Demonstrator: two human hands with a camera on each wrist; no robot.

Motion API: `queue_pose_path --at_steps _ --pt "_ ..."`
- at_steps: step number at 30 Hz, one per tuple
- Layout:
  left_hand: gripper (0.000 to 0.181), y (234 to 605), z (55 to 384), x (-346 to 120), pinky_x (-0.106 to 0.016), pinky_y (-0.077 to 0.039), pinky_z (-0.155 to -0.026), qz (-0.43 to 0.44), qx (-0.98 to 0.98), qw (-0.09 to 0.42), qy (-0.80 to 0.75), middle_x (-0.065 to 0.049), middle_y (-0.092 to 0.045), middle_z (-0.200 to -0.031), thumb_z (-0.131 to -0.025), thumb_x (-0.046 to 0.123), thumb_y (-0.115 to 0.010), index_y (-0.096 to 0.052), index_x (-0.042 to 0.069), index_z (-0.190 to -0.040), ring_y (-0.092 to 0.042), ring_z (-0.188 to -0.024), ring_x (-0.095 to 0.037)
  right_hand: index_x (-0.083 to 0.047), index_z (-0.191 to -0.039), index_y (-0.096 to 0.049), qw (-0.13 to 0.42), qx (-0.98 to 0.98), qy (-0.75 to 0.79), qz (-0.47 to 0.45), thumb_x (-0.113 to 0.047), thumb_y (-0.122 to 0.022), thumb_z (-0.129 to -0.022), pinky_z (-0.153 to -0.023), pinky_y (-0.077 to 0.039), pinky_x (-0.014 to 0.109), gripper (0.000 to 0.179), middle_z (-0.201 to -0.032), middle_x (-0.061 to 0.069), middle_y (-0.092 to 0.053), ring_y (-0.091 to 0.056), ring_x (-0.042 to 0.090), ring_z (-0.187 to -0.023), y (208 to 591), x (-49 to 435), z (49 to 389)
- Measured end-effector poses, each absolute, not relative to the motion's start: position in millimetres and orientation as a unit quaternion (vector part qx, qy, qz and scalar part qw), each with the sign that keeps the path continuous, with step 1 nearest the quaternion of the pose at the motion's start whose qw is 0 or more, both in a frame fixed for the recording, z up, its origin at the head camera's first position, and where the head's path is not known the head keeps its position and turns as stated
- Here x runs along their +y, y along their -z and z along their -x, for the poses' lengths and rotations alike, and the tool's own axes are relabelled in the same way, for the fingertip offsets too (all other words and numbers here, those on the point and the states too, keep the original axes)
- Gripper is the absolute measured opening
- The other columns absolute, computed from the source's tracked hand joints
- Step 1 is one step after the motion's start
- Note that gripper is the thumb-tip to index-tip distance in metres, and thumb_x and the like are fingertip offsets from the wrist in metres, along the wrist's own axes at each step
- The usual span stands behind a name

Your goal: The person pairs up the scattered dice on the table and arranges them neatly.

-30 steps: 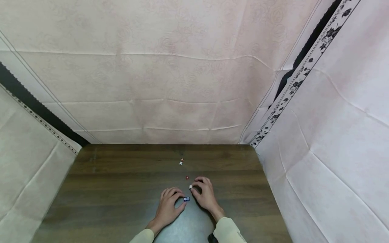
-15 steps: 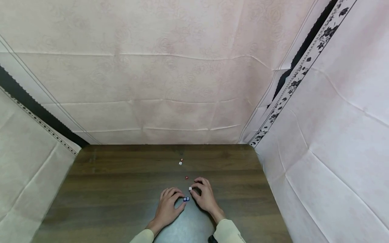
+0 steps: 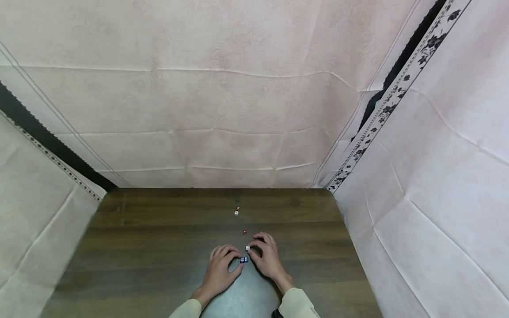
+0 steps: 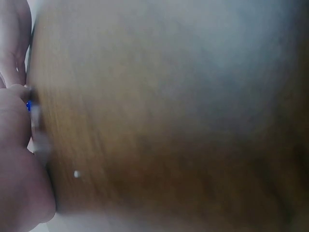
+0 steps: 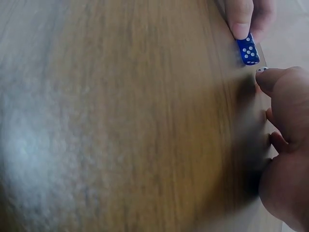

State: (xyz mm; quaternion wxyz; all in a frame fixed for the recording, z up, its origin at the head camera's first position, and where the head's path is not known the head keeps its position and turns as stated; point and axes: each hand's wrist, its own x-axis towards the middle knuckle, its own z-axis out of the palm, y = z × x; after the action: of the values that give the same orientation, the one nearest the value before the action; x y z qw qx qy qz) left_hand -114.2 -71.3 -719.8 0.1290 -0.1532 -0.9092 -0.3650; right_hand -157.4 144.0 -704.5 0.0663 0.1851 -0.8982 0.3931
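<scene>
Red die (image 3: 244, 232) lay on the wooden worktop (image 3: 131, 247), just beyond the hands. Far white die (image 3: 236, 213) and far red die (image 3: 238, 208) sat close together nearer the back edge; pale cloth (image 3: 238, 101) hung behind. Left hand (image 3: 220, 270) pinched two blue dice (image 3: 244, 260), side by side, at thumb and fingertip. Right hand (image 3: 269, 258) pinched a white die (image 3: 247, 248) just beyond the blue pair.

Pale cloth (image 3: 246, 101) behind wooden table (image 3: 159, 229)
</scene>
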Motion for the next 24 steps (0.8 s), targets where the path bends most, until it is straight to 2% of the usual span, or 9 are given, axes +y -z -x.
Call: queue_pose_path --at_steps 9,18,24 --pt "0.021 720.5 114.0 -72.4 -0.070 -0.043 -0.118 0.162 -0.904 0.133 0.372 0.004 -0.075 -0.120 -0.091 0.027 -0.097 -0.082 0.024 -0.107 -0.068 -0.123 -0.029 -0.013 -0.111 -0.086 0.073 -0.900 -0.379 -0.201 -0.014 -0.089 -0.098 -0.123 -0.037 0.069 0.013 -0.143 0.015 -0.070 -0.055 0.042 -0.147 707.0 141.8 156.6" --pt "0.021 721.4 114.4 -72.6 -0.070 -0.044 -0.118 0.165 -0.902 0.137 0.376 0.004 -0.076 -0.119 -0.092 0.027 -0.096 -0.082 0.024 -0.106 -0.068 -0.123 -0.030 -0.015 -0.112 -0.086 0.071 -0.903 -0.375 -0.199 -0.015 -0.089 -0.099 -0.124 -0.037 0.069 0.013 -0.144 0.014 -0.070 -0.054 0.041 -0.148 707.6 141.7 156.4" --pt "0.024 720.4 115.1 -75.9 -0.071 -0.042 -0.120 0.170 -0.903 0.114 0.378 0.002 -0.076 -0.123 -0.092 0.027 -0.096 -0.082 0.023 -0.110 -0.067 -0.127 -0.031 -0.015 -0.112 -0.086 0.072 -0.903 -0.373 -0.200 -0.015 -0.089 -0.098 -0.123 -0.038 0.069 0.014 -0.144 0.014 -0.070 -0.054 0.041 -0.148 707.3 141.2 155.6"
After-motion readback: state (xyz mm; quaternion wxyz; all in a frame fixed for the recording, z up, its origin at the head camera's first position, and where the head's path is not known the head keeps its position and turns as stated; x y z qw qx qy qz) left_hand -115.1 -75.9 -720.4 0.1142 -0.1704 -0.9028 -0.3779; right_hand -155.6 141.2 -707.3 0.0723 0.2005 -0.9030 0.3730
